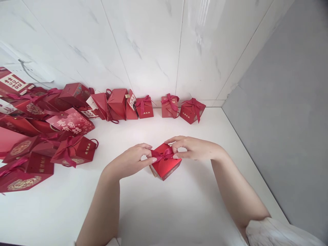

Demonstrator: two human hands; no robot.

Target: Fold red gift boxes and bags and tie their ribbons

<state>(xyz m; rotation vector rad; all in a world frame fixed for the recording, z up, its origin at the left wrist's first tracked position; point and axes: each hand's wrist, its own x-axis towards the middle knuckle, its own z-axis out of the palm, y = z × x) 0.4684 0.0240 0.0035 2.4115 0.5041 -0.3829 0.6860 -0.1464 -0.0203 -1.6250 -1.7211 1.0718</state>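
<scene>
A small red gift box (165, 166) sits on the white table (179, 212) in front of me. A dark red ribbon bow (164, 154) lies on its top. My left hand (133, 160) pinches the left end of the ribbon with fingers closed. On the right end, my right hand (191, 148) pinches the bow from above. A short cord handle shows at the box's lower left.
Three finished red boxes with bows (145, 107) (169, 105) (192, 110) stand along the marble wall. A heap of several red gift boxes and bags (46, 133) fills the table's left side. A grey wall (287, 112) bounds the right edge.
</scene>
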